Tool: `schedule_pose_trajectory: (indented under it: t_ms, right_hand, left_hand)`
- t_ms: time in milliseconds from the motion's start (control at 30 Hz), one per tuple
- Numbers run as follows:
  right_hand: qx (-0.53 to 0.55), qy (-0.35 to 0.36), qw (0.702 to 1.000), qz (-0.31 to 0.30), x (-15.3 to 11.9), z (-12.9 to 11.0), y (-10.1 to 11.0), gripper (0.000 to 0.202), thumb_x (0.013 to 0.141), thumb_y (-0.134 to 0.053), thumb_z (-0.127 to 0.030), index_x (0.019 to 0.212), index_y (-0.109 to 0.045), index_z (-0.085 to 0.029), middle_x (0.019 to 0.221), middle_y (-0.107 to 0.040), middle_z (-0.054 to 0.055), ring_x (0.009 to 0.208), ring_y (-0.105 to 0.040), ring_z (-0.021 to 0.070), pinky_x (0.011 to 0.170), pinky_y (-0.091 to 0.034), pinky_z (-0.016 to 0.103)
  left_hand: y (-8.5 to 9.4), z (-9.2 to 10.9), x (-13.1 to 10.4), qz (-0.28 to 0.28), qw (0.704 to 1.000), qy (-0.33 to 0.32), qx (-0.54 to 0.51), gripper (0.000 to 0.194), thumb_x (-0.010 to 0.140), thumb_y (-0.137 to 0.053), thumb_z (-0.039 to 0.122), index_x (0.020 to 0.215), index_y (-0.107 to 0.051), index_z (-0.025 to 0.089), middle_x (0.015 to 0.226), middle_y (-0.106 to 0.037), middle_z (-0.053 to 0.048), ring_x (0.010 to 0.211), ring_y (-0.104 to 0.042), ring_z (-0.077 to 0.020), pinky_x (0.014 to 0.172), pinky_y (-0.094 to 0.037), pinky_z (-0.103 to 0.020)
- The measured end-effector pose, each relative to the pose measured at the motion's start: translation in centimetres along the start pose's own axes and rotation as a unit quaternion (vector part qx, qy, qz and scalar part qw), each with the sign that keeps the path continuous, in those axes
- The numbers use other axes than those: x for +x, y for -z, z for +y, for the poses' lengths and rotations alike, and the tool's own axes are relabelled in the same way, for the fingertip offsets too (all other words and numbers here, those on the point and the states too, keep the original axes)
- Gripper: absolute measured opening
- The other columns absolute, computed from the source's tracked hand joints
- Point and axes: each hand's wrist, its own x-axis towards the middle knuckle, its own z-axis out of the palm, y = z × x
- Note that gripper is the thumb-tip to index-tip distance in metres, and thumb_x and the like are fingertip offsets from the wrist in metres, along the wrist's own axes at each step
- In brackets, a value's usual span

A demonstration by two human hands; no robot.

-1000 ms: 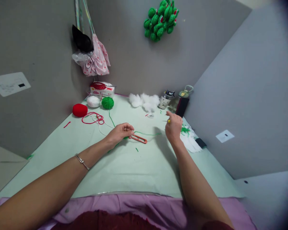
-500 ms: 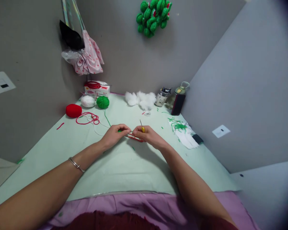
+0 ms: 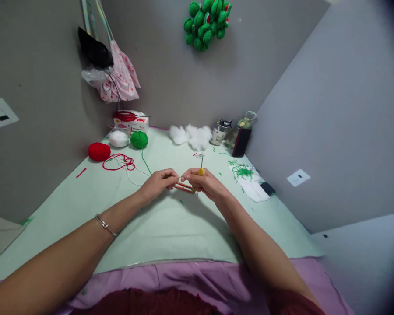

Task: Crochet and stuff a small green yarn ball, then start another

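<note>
Close to the middle of the table, my left hand (image 3: 160,183) is closed in a pinch on the green yarn (image 3: 180,177). A short stretch of that yarn spans the gap to my right hand (image 3: 206,181). My right hand is closed round a crochet hook (image 3: 201,171) with a yellow grip, its thin metal shaft pointing up and away. Under and between the fingers shows a narrow orange-red frame-like object (image 3: 184,187); whether a hand touches it, I cannot tell. A strand runs from the green yarn ball (image 3: 139,140) towards my left hand.
Red yarn (image 3: 99,152) and white yarn (image 3: 119,138) stand at the left, near a box (image 3: 139,124). White stuffing (image 3: 192,136), a cup (image 3: 218,133), a bottle (image 3: 248,120) and a phone (image 3: 242,142) line the back. Green scraps (image 3: 244,171) lie on white paper (image 3: 254,190).
The hook in my right hand has swung more upright. My hands have parted slightly, showing yarn between them and more of the orange-red object. The whole view has shifted a little.
</note>
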Motion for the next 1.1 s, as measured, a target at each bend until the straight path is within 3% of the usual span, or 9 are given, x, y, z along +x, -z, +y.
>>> schedule_pose_trajectory:
  t_ms: [167, 300, 400, 533, 667, 833, 933, 1100]
  right_hand:
    - [0.051, 0.001, 0.999, 0.01, 0.6, 0.7, 1.5, 0.027, 0.077, -0.074, -0.042, 0.082, -0.068, -0.016, 0.052, -0.022, -0.013, 0.049, -0.011, 0.0062, 0.048, -0.008, 0.026]
    - [0.084, 0.013, 0.996, 0.02, 0.8, 1.0, 2.3, 0.03, 0.077, -0.077, -0.042, 0.085, -0.069, -0.016, 0.051, -0.02, -0.013, 0.049, -0.01, 0.0061, 0.048, -0.007, 0.025]
    - [0.101, 0.022, 0.994, 0.028, 0.8, 1.0, 2.5, 0.031, 0.076, -0.079, -0.043, 0.087, -0.07, -0.015, 0.051, -0.021, -0.013, 0.05, -0.01, 0.0062, 0.048, -0.007, 0.025]
    - [0.113, 0.027, 0.993, 0.029, 0.7, 0.9, 2.4, 0.03, 0.076, -0.08, -0.042, 0.086, -0.07, -0.015, 0.051, -0.021, -0.013, 0.05, -0.01, 0.0061, 0.048, -0.007, 0.024]
    - [0.116, 0.031, 0.992, 0.028, 0.8, 1.1, 2.3, 0.03, 0.077, -0.08, -0.041, 0.086, -0.069, -0.015, 0.051, -0.021, -0.014, 0.05, -0.009, 0.0061, 0.047, -0.007, 0.024]
    - [0.106, 0.03, 0.994, 0.018, 1.0, 1.3, 2.3, 0.032, 0.078, -0.079, -0.045, 0.087, -0.069, -0.016, 0.051, -0.02, -0.013, 0.05, -0.01, 0.0067, 0.047, -0.008, 0.025]
    - [0.09, 0.023, 0.996, -0.003, 0.7, 1.1, 2.4, 0.031, 0.08, -0.078, -0.045, 0.087, -0.07, -0.016, 0.051, -0.021, -0.013, 0.05, -0.01, 0.0065, 0.048, -0.008, 0.024]
    - [0.041, -0.002, 0.998, -0.043, 0.3, 0.6, 3.9, 0.033, 0.076, -0.082, -0.04, 0.09, -0.074, -0.011, 0.047, -0.029, -0.012, 0.048, -0.017, 0.0051, 0.049, -0.011, 0.024]
  left_hand:
    - [0.0, -0.3, -0.4, -0.049, 0.991, 0.055, -0.11, 0.033, 0.091, -0.066, 0.045, 0.088, -0.073, 0.014, 0.079, -0.063, -0.003, 0.059, -0.05, -0.0107, 0.062, -0.051, -0.027]
    - [-0.2, -0.2, -0.5, -0.046, 0.98, 0.069, -0.18, 0.024, 0.096, -0.062, 0.033, 0.103, -0.074, 0.013, 0.103, -0.071, -0.01, 0.081, -0.067, -0.0138, 0.082, -0.059, -0.028]
    - [-0.1, -0.2, -0.4, -0.045, 0.975, 0.071, -0.206, 0.02, 0.093, -0.068, 0.024, 0.108, -0.073, 0.011, 0.102, -0.074, -0.011, 0.09, -0.072, -0.0169, 0.091, -0.058, -0.031]
    - [0.3, -0.5, -0.3, -0.03, 0.974, 0.052, -0.219, 0.023, 0.088, -0.076, 0.022, 0.109, -0.07, 0.014, 0.091, -0.075, -0.007, 0.079, -0.07, -0.015, 0.08, -0.059, -0.028]
    - [0.4, -0.3, -0.3, -0.021, 0.973, 0.04, -0.228, 0.022, 0.09, -0.074, 0.031, 0.102, -0.071, 0.013, 0.085, -0.073, -0.006, 0.068, -0.064, -0.0121, 0.067, -0.056, -0.024]
    - [0.0, -0.2, -0.3, -0.016, 0.973, 0.039, -0.226, 0.022, 0.086, -0.079, 0.029, 0.097, -0.075, 0.01, 0.085, -0.07, -0.006, 0.072, -0.064, -0.0123, 0.072, -0.057, -0.024]
    - [0.2, -0.4, -0.1, -0.004, 0.975, 0.035, -0.221, 0.024, 0.083, -0.082, 0.03, 0.092, -0.074, 0.009, 0.08, -0.069, -0.004, 0.061, -0.058, -0.0093, 0.06, -0.053, -0.021]
    - [0.4, -0.7, 0.0, 0.003, 0.976, 0.046, -0.215, 0.031, 0.09, -0.073, 0.041, 0.091, -0.071, 0.01, 0.071, -0.065, -0.002, 0.049, -0.049, -0.0077, 0.044, -0.044, -0.019]
